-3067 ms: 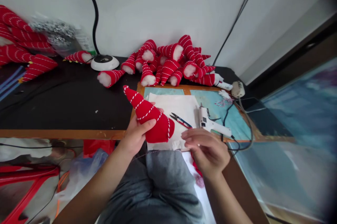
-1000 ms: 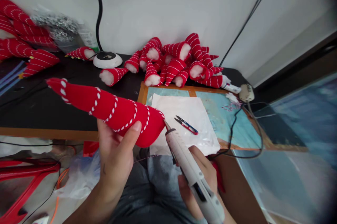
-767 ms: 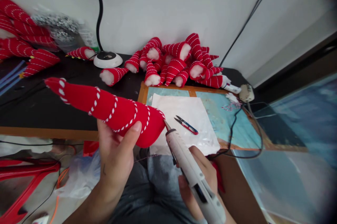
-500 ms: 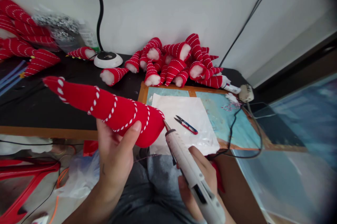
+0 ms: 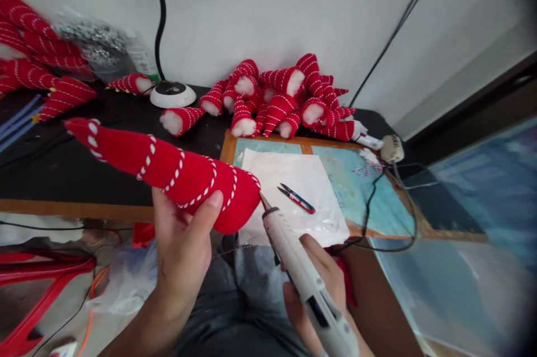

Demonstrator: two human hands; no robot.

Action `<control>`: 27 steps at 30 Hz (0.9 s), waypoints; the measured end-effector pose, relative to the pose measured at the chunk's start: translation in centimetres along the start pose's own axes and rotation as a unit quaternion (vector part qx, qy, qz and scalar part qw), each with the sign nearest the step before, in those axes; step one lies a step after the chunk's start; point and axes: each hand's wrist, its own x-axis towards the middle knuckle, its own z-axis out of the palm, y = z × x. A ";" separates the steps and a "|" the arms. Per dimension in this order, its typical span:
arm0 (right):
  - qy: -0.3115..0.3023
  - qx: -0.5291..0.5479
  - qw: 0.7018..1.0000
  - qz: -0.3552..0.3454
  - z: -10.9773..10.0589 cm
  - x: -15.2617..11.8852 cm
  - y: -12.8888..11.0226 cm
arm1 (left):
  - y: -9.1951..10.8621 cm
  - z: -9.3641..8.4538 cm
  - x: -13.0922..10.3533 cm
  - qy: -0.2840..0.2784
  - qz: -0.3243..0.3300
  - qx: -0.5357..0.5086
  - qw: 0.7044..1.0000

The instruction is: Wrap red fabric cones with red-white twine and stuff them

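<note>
My left hand [image 5: 184,245] is closed around a red stuffed fabric cone [image 5: 168,172], its thumb lying on the near side. A red-and-white twisted cord [image 5: 212,178] winds round the cone in spaced turns. The cone's narrow tip points left and its wide end faces right. In my right hand [image 5: 321,273] is a white glue gun [image 5: 297,262], gripped by its handle. The gun's metal nozzle meets the edge of the cone's wide end, where the cord runs. Thread snips [image 5: 297,198] lie on a white sheet [image 5: 260,169] just beyond the gun.
A heap of similar red cones [image 5: 277,94] with white stuffing showing lies against the wall; more are piled at far left. A lamp base [image 5: 173,94], a power strip [image 5: 392,148] with cables and a blue-covered board [image 5: 356,178] occupy the black table [image 5: 121,178].
The cone and my left hand have shifted very slightly left. The nozzle stays at the cone's wide end, and both hands keep their hold.
</note>
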 end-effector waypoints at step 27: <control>0.006 0.012 1.000 0.005 -0.2 0.6 -0.7 | -0.1 -0.3 -0.1 -0.013 -0.001 -0.017 1.000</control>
